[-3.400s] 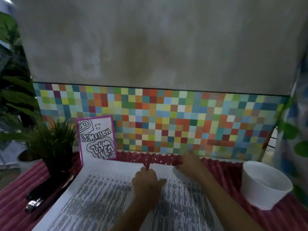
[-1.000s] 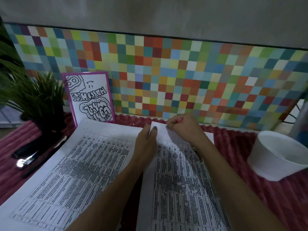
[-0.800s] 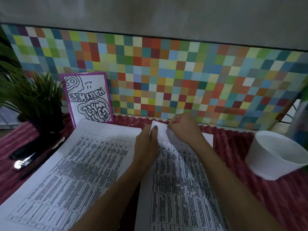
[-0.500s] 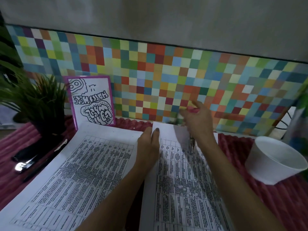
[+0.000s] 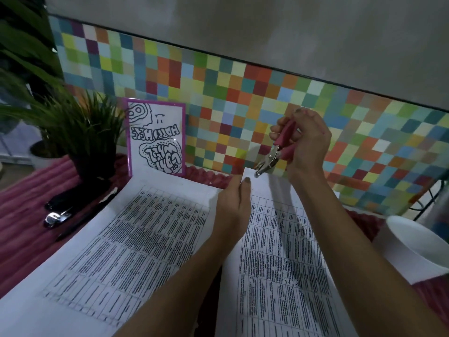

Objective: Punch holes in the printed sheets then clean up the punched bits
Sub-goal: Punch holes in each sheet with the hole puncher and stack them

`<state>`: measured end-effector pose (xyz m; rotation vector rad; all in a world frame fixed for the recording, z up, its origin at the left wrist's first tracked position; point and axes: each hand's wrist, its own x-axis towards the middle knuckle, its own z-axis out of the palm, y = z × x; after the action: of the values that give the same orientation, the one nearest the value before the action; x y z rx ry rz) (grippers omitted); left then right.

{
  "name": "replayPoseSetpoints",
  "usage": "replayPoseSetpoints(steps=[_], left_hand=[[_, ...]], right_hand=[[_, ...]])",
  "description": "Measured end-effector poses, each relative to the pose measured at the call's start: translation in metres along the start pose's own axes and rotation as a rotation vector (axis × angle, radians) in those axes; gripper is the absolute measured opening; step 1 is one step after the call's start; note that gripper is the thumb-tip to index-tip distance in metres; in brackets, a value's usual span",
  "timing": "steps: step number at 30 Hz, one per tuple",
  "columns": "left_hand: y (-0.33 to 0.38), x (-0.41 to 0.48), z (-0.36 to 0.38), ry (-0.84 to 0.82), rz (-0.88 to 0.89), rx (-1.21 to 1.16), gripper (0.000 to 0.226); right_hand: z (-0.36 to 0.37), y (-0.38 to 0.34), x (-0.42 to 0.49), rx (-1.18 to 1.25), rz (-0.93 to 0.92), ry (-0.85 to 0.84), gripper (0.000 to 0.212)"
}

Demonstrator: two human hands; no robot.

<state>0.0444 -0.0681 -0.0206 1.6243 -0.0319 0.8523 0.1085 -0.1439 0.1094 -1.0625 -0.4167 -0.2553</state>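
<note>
Two printed sheets with dense tables lie on a ribbed pink mat: one on the left (image 5: 126, 244) and one on the right (image 5: 279, 263). My right hand (image 5: 306, 142) grips a pink-handled hole punch (image 5: 277, 152), raised with its metal jaws at the far top edge of the right sheet. My left hand (image 5: 234, 205) lies across both sheets near their far edges, fingers fairly straight, one fingertip on the right sheet's top left corner. Small white punched bits (image 5: 279, 271) lie scattered on the right sheet.
A white paper bowl (image 5: 418, 249) stands at the right on the pink mat (image 5: 21, 229). A potted plant (image 5: 82, 132) and a purple-framed doodle card (image 5: 156, 139) stand at the back left. A black stapler-like tool (image 5: 60, 212) lies left of the sheets. A mosaic-tiled wall (image 5: 218, 93) runs behind.
My right hand has lifted from the top of the right sheet, bringing the pink hole punch up into view. My left hand has stayed on the sheets.
</note>
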Motion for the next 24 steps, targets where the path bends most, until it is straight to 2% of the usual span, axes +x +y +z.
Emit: replayPoseSetpoints(steps=[5, 10, 15, 24], left_hand=[[-0.002, -0.001, 0.0, -0.002, 0.046, 0.084, 0.023], [-0.001, -0.001, 0.0, -0.009, 0.083, 0.148, 0.02], [0.0, -0.002, 0.001, -0.002, 0.071, 0.15, 0.023], [0.001, -0.001, -0.001, -0.01, 0.075, 0.176, 0.025]], right_hand=[[0.005, 0.001, 0.001, -0.026, 0.05, -0.014, 0.016], [0.007, 0.005, 0.004, -0.1, 0.043, 0.007, 0.01], [0.009, 0.01, 0.004, -0.102, -0.009, 0.047, 0.021], [0.014, 0.011, 0.004, -0.113, -0.034, 0.112, 0.028]])
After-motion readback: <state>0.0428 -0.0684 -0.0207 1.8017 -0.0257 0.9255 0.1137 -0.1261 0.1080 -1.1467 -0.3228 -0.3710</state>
